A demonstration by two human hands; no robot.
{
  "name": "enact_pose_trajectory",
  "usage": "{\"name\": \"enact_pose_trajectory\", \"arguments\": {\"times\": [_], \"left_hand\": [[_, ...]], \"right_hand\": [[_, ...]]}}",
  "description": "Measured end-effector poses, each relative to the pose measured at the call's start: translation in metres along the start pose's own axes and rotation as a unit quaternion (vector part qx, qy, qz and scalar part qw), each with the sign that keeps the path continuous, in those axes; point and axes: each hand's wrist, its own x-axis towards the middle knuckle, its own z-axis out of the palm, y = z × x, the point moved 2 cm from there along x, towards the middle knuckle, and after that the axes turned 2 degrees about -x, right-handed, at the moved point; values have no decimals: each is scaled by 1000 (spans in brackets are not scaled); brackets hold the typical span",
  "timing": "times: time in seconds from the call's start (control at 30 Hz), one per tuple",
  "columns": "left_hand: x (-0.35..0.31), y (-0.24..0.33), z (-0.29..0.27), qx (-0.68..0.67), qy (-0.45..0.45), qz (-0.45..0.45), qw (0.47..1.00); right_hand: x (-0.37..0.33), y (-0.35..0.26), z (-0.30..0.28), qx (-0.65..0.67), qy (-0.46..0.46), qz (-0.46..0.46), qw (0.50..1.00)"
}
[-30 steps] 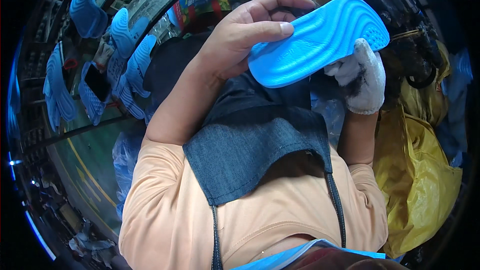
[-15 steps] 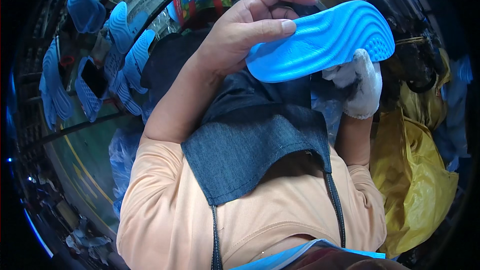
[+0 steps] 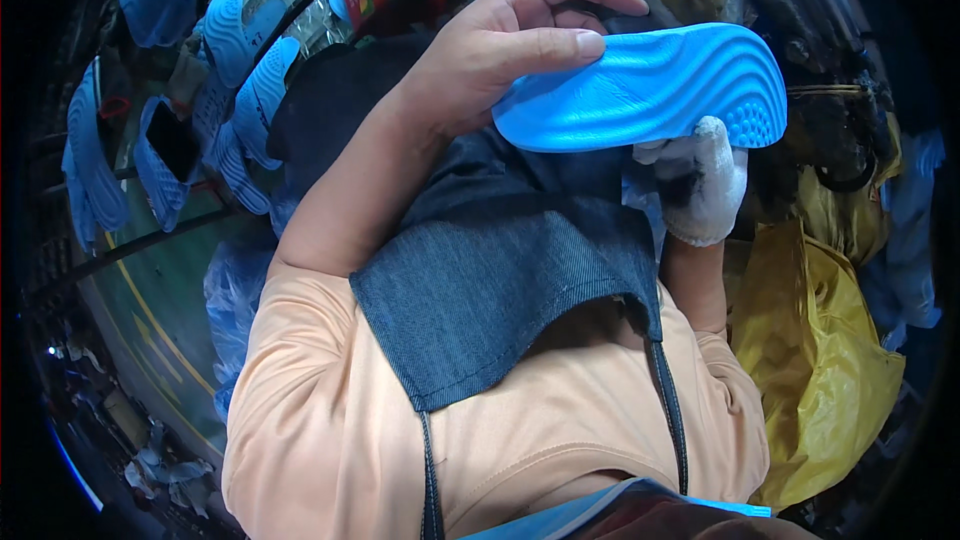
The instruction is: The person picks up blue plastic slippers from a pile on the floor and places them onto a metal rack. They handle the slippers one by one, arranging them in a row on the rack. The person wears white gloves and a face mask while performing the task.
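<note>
A bright blue insole (image 3: pixel 640 90) with wavy ridges and a patch of small bumps at its right end is held up in front of my dark apron. Bare, my left hand (image 3: pixel 510 45) grips its left end, thumb on top and the other fingers behind, the index finger stretched past the edge. My right hand (image 3: pixel 702 185), in a white glove with a dark patch, holds the lower edge near the bumps with its thumb against the face. The rest of the gloved fingers are hidden behind the insole.
Several more blue insoles (image 3: pixel 232 35) lie on a rack to the left, a dark phone (image 3: pixel 172 145) among them. Yellow plastic sacking (image 3: pixel 825 360) stands at the right. Clear plastic (image 3: pixel 240 290) hangs by my left elbow. Dark machinery (image 3: pixel 830 50) is at the far right.
The insole has turned slightly and its right end sits lower. My gloved right hand has shifted down and a little left with it. Both hands keep their hold.
</note>
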Motion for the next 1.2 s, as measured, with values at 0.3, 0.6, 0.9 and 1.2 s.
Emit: {"name": "enact_pose_trajectory", "arguments": {"times": [0.3,0.6,0.9,1.2], "left_hand": [[-5,-5,-5,64,5,-67,996],[-4,-9,-11,94,22,-42,994],[-4,-3,-7,80,24,-35,996],[-4,-3,-2,60,21,-26,998]], "right_hand": [[6,5,4,-14,53,37,998],[13,10,3,-22,45,56,997],[17,18,3,6,46,75,996],[14,24,-1,52,37,129,990]]}}
